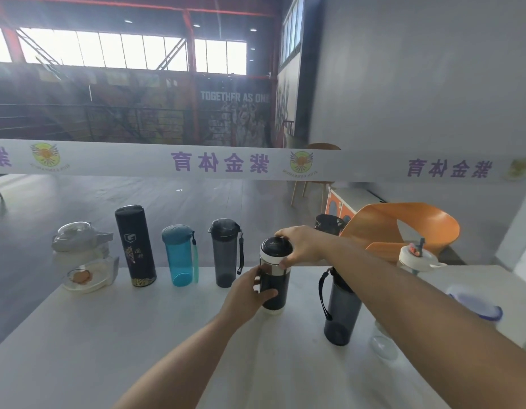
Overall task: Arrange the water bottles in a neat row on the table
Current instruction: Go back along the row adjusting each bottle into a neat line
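Observation:
Along the far edge of the white table (pixel 108 335) stands a row: a clear white-lidded bottle (pixel 84 261), a tall black flask (pixel 135 246), a blue bottle (pixel 180 256) and a smoky grey bottle (pixel 225 252). To their right stands a black bottle with a white band (pixel 275 290). My left hand (pixel 248 293) grips its body and my right hand (pixel 303 245) holds its black lid. A dark grey bottle with a strap (pixel 340 314) stands nearer me, partly behind my right forearm. A white bottle with a straw lid (pixel 418 256) stands at the right.
A clear container with a blue rim (pixel 474 305) and a clear glass item (pixel 384 343) sit at the table's right. An orange chair (pixel 403 225) stands behind the table, with a black item (pixel 329 224) beside it. A white banner (pixel 256 163) stretches across the hall.

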